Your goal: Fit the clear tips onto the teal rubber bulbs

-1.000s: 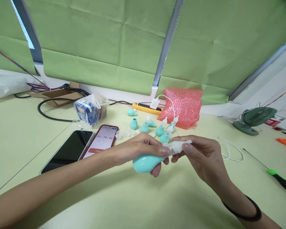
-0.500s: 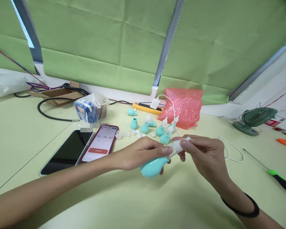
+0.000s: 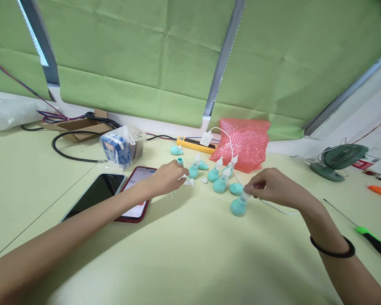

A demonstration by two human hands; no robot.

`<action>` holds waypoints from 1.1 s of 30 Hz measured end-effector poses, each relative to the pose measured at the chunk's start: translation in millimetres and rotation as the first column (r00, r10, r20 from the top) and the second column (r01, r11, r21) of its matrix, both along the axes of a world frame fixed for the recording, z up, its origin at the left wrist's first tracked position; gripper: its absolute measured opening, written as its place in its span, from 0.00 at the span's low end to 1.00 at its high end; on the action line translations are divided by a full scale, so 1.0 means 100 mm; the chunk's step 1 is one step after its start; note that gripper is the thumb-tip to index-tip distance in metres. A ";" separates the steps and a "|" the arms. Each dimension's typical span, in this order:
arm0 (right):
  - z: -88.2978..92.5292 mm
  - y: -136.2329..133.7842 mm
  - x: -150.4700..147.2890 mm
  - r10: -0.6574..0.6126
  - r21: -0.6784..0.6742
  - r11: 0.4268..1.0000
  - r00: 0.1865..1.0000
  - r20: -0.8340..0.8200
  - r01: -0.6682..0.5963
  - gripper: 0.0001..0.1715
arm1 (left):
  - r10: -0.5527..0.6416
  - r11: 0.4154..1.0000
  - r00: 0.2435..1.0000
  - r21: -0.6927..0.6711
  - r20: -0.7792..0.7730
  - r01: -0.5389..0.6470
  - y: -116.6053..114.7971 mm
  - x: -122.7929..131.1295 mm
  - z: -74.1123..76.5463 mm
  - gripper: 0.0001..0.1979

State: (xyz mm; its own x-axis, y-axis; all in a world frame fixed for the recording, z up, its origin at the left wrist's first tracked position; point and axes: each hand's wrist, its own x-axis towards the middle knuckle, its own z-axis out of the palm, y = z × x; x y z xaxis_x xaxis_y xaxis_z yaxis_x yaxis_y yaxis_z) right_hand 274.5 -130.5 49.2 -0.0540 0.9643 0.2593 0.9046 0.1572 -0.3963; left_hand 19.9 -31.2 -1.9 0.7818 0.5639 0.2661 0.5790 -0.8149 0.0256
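My right hand (image 3: 268, 186) pinches the clear neck of a teal bulb nasal aspirator (image 3: 238, 207), which rests on the table, tilted slightly. Beside it lies another teal bulb (image 3: 236, 189) on its side. My left hand (image 3: 168, 178) is over small white plastic parts (image 3: 191, 182), thumb and forefinger apart. Just behind those fingers shows the top of an uncapped teal bulb (image 3: 180, 161); the rest of it is hidden. Several aspirators with clear tips, one of them the nearest upright aspirator (image 3: 220, 184), stand between my hands. Two tiny white rings (image 3: 174, 193) lie below my left hand.
A red-cased phone (image 3: 135, 214) lies partly under my left forearm, beside a dark phone (image 3: 98, 195). Farther back are a bagged blue package (image 3: 117, 148), a yellow power strip (image 3: 195, 145) and pink bubble wrap (image 3: 246, 144). On the right are a screwdriver (image 3: 373, 241) and a green fan (image 3: 341, 159).
The aspirator has gone from between both hands to the table, with my right hand still at its neck. My left hand has let go and moved left to the white parts.
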 end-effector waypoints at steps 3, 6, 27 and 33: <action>0.03 0.05 0.04 0.042 -0.206 0.978 0.978 0.203 0.001 0.13 | -0.038 0.999 0.997 0.035 -0.065 0.040 0.00 0.01 -0.02 0.10; 0.06 0.07 0.07 0.019 -0.220 0.975 0.966 0.257 0.040 0.13 | -0.038 0.996 0.992 0.078 -0.117 0.048 0.05 -0.01 -0.04 0.11; -0.91 0.10 -0.56 0.150 -0.134 0.987 0.808 0.570 -0.089 0.12 | 0.119 0.988 0.955 0.133 -0.272 -0.085 0.21 0.02 -0.37 0.11; -0.93 0.09 -0.49 0.175 -0.141 0.983 0.849 0.498 -0.120 0.14 | 0.140 0.989 0.962 0.069 -0.233 -0.128 0.15 0.07 -0.33 0.08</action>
